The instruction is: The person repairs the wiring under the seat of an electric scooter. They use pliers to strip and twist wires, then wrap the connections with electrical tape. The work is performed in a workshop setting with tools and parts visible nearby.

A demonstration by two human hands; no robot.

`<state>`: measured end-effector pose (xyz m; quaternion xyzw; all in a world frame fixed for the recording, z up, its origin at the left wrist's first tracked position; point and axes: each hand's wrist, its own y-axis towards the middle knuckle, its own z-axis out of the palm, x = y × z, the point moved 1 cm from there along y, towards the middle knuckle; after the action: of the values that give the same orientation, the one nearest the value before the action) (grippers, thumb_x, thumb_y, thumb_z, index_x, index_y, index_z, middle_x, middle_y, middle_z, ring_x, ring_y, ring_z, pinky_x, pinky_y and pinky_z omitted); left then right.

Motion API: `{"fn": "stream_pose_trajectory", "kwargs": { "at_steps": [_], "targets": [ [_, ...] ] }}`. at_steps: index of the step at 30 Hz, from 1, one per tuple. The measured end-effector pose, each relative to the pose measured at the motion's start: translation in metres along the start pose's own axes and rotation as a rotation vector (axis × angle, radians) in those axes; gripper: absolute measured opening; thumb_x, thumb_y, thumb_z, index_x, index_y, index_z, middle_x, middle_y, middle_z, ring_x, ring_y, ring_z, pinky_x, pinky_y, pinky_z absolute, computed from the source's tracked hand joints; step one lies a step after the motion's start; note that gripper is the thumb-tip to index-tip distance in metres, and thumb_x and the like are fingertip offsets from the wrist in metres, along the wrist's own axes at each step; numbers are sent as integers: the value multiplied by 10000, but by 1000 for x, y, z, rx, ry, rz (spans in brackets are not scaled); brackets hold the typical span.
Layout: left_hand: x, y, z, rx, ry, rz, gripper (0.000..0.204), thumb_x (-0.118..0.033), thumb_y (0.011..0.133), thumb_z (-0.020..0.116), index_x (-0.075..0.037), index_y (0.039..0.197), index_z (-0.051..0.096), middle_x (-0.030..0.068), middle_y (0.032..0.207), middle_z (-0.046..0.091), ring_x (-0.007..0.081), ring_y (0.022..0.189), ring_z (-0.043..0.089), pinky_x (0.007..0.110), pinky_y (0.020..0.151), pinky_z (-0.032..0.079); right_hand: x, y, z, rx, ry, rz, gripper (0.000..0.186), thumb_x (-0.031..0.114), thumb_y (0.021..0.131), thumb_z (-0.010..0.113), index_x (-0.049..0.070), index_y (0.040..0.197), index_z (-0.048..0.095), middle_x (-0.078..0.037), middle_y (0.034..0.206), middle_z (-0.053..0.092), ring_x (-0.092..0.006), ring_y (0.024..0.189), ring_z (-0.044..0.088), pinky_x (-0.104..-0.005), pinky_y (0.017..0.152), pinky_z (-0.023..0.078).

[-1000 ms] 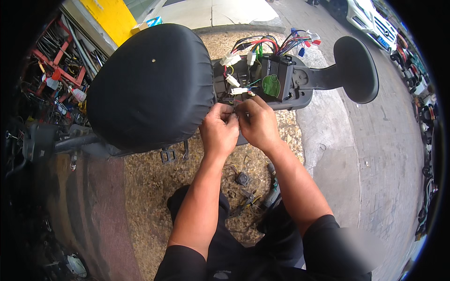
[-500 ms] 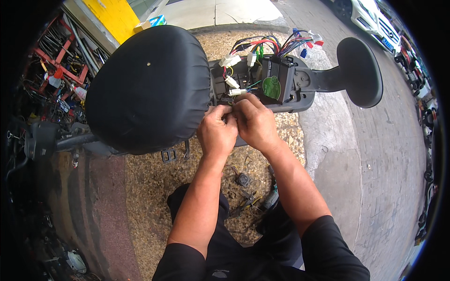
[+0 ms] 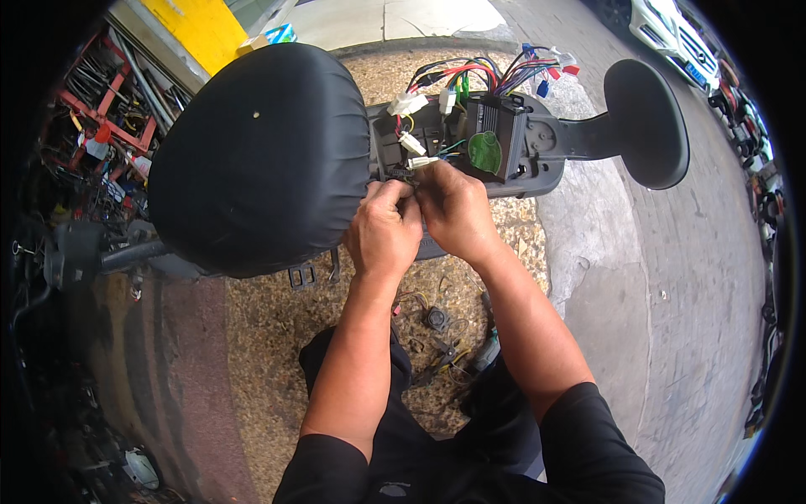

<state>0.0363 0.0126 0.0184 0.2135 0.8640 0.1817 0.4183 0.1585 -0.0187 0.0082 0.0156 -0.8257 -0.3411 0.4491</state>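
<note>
My left hand and my right hand meet over the near edge of an open black compartment on a scooter. The fingers of both are closed in a pinch, and what lies between them is hidden. White plug connectors on thin wires lie just beyond my fingertips; one white connector almost touches the right hand. To the right of these, a black finned controller box with a green sticker sits in the compartment. A bundle of coloured wires arches behind it.
A raised black seat stands close by my left hand. At the right is a padded backrest. Pliers, a round black part and a power tool lie on the ground below. A white car is at the far right.
Both hands stay pinched together at the compartment's edge, with a slight shift of the fingers. The whole scene sits a little further left and up in the picture.
</note>
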Motion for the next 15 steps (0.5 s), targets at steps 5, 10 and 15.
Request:
{"fn": "stream_pose_trajectory", "kwargs": {
  "at_steps": [5, 10, 15],
  "targets": [
    [1, 2, -1, 52, -31, -18, 69, -119, 805, 664, -77, 853, 689, 97, 859, 685, 322, 796, 677, 412, 695, 517, -4, 0, 0, 21, 94, 101, 139, -3, 782, 640, 14, 920, 639, -218, 840, 669, -426, 830, 657, -447, 709, 528],
    [4, 4, 0, 58, -43, -33, 79, -92, 779, 675, -34, 831, 690, 107, 784, 687, 264, 707, 680, 358, 666, 518, -5, -1, 0, 32, 97, 106, 150, 1, 778, 649, 27, 926, 642, -211, 842, 673, -423, 828, 659, -445, 709, 528],
    [8, 4, 2, 126, -161, -198, 109, -113, 789, 675, -10, 824, 689, 95, 664, 673, 160, 584, 641, 315, 596, 499, -4, -1, -2, 72, 56, 127, 136, -15, 821, 668, 8, 953, 643, -182, 857, 679, -325, 805, 688, -364, 720, 527]
  ]
}}
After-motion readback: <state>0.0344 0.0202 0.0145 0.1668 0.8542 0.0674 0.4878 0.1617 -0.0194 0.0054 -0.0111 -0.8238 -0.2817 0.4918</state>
